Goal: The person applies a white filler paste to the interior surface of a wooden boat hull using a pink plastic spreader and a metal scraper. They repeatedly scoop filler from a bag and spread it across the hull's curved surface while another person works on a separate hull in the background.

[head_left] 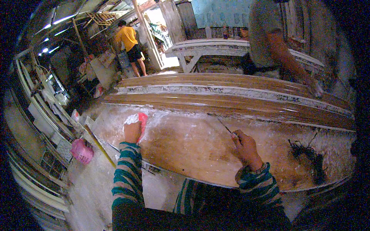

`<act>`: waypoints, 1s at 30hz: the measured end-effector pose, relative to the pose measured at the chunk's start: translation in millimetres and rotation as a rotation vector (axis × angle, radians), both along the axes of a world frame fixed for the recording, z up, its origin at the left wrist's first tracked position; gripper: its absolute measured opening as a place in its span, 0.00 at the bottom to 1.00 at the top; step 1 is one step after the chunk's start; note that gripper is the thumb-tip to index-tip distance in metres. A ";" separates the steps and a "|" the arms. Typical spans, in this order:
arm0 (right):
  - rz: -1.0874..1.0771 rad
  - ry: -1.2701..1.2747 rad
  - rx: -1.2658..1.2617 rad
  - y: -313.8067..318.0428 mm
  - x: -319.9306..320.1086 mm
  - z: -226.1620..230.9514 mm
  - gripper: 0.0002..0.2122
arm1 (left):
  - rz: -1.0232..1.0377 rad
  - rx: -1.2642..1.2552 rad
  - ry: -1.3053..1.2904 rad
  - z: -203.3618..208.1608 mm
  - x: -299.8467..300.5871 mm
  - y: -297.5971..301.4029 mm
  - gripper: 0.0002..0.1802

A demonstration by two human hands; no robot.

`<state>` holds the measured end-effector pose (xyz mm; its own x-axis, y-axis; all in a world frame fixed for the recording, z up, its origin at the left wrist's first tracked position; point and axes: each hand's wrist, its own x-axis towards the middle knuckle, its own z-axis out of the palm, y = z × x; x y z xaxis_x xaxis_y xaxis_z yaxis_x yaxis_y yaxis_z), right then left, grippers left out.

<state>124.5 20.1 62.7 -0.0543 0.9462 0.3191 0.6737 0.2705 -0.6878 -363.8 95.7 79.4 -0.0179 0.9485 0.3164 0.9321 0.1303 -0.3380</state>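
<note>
My left hand [133, 131] is closed at the left part of the wooden worktable [175, 154]. In it is a pink-red piece [143, 122] beside white, paste-like stuff [131, 118]; its exact kind is unclear. My right hand [246, 147] grips a thin, dark, stick-like tool [224, 125], its tip pointing away and left toward the long brown mouldings [185, 101]. These glossy, grooved strips lie along the table's far side, with a rough white band [216, 91] between them. White residue streaks the tabletop near my left hand.
A bundle of dark fibres [314, 159] lies on the table's right part. Across the mouldings a person [266, 38] rests a hand at their right end. Another person in yellow [129, 40] stands farther back. A pink basket [82, 151] and yellow pole [99, 145] are left of the table.
</note>
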 end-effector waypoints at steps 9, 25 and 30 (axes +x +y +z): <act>-0.006 -0.033 0.003 4.5 -3.1 -5.9 0.13 | -0.589 0.011 -0.051 -32.9 142.1 9.4 0.09; -0.008 -0.007 -0.083 3.6 -7.3 3.2 0.13 | -0.153 0.062 -0.140 -3.5 7.8 10.5 0.08; -0.006 0.036 -0.126 4.6 -13.8 1.1 0.12 | -0.354 -0.094 -0.291 -20.9 52.7 16.9 0.09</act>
<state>110.8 24.7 63.8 -0.0392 0.9791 0.1994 0.6495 0.1766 -0.7396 -311.1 112.6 58.5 0.2372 0.9363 0.2589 0.9714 -0.2319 -0.0514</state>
